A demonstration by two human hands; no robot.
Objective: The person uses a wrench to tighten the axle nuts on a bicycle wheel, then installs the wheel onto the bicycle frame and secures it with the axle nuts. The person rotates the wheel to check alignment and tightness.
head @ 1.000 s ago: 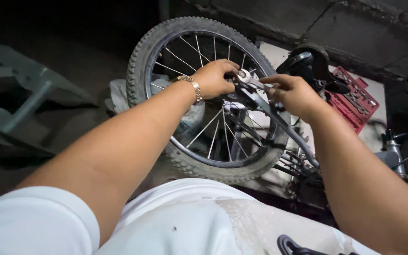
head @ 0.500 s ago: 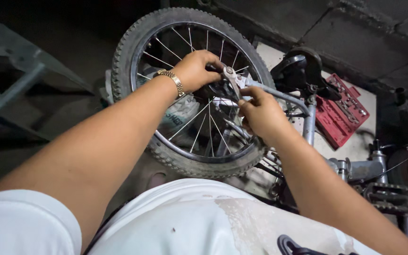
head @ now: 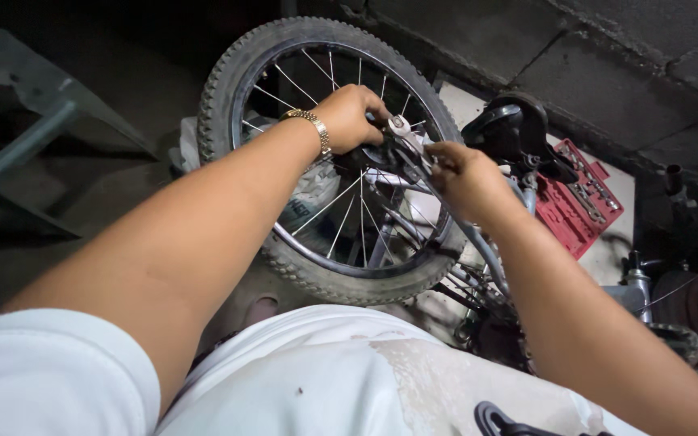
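An upturned bicycle stands in front of me with its spoked wheel and knobby black tyre facing up. My left hand, gold watch on the wrist, grips a silver wrench at the wheel's hub. My right hand closes around the grey frame stay just right of the hub, fingers near the axle. The axle nut itself is hidden behind my fingers. The black saddle rests on the ground behind my right hand.
A red tool case with sockets lies open on the floor at the right. A pedal and crank sit at the lower right. A grey metal stand is at the left. A concrete wall runs behind.
My right hand slid left from near the saddle to the frame by the hub. My left hand stayed on the wrench at the hub. The view shifted slightly.
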